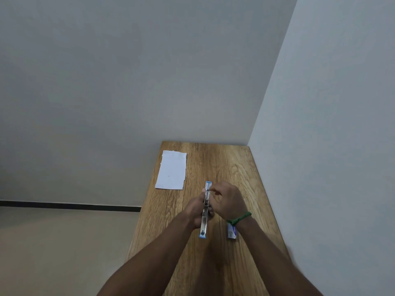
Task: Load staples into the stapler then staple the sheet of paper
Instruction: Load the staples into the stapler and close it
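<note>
A blue and silver stapler [204, 221] is held lengthwise above the wooden table [235, 167], swung wide open so it forms one long strip. My left hand [195, 210] grips it around the middle from the left. My right hand [227, 199], with a green band at the wrist, pinches at the stapler's far half with thumb and forefinger; whether staples are between those fingers is too small to tell. A white sheet of paper [172, 170] lies flat at the table's far left. A small blue and white staple box [231, 231] rests on the table under my right wrist.
The table stands in a corner, with grey walls close behind it and along its right side. Its left edge drops to a beige floor with a dark skirting line [64, 205].
</note>
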